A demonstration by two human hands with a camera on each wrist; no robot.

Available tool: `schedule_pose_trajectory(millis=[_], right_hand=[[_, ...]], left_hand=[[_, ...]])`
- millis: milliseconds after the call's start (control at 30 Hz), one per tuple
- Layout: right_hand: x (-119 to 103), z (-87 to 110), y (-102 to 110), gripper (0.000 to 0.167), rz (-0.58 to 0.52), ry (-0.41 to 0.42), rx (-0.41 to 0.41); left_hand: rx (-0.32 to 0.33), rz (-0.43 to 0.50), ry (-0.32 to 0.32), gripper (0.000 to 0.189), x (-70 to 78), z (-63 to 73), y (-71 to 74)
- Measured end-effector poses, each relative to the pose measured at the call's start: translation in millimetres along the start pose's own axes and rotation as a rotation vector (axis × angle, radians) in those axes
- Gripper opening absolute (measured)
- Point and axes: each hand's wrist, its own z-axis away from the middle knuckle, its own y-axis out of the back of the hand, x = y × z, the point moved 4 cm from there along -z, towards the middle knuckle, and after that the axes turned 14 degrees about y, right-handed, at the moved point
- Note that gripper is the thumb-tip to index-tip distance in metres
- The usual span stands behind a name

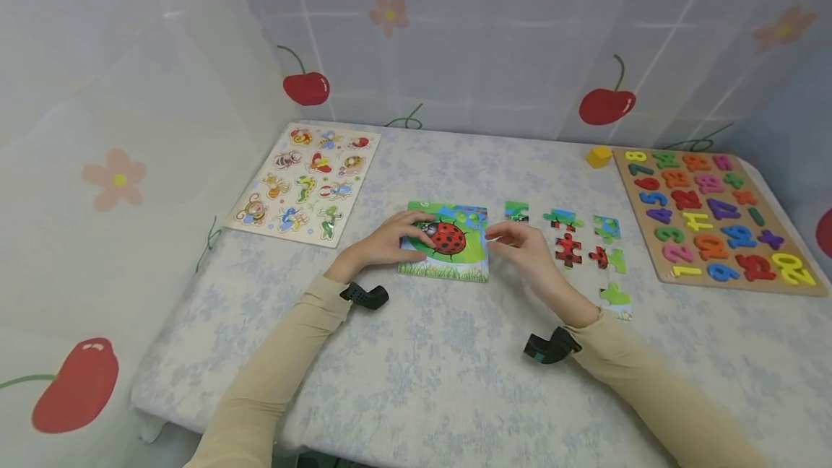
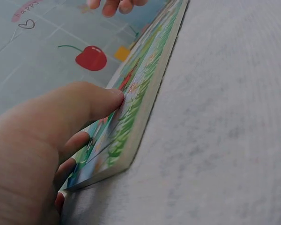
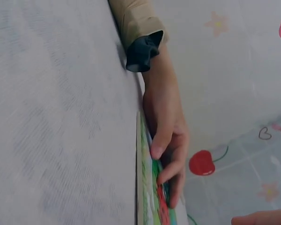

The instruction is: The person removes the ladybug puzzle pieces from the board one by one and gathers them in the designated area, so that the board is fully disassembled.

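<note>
A ladybug jigsaw board (image 1: 477,258) lies flat at mid-table, its red spotted beetle framed by green grass. My left hand (image 1: 391,240) rests over the board's left side, thumb (image 2: 105,101) touching the picture and the other fingers spread by the far left part. My right hand (image 1: 528,255) is at the board's right edge with loosely bent fingers, and no piece shows between them. To its right lie loose jigsaw pieces, among them a red one (image 1: 568,250), a green one with grass (image 1: 614,296) and a green one (image 1: 516,210) partly behind the hand.
An insect peg puzzle (image 1: 305,197) lies at the back left. On the right is a wooden number board (image 1: 715,222) with coloured numerals, and a yellow block (image 1: 599,157) sits by its far left corner. A printed curtain (image 1: 468,42) hangs behind the table.
</note>
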Motion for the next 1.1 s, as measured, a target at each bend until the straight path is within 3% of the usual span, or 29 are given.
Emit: schedule_pose_trajectory(millis=[167,400,533,733,900,1100], right_hand=[[-8,-12.3,-26,0.029,-0.025,0.026,-0.03],[-5,-16.3,-42,0.027,-0.043,0.004,-0.037],[1,-16.4,-45,0.026,0.005,0.016,-0.036],[6,-13.9,-49,0.028,0.129,0.111,-0.087],[8,-11.2,-54,0.033,0.177,0.124,-0.159],[10,-9.1,-58,0.039,0.257,0.157,-0.175]], left_hand=[[0.001,0.0,0.013,0.02,-0.3,0.6,0.0],[0.005,-0.007,0.016,0.019,-0.9,-1.0,-1.9],[0.008,-0.007,0.026,0.019,-1.3,-0.7,-1.3],[0.009,-0.005,0.039,0.019,-0.7,-1.2,-1.5],[0.008,-0.005,0.044,0.018,-1.1,-1.7,-1.8],[0.014,-0.002,0.046,0.017,-0.5,-0.5,-1.0]])
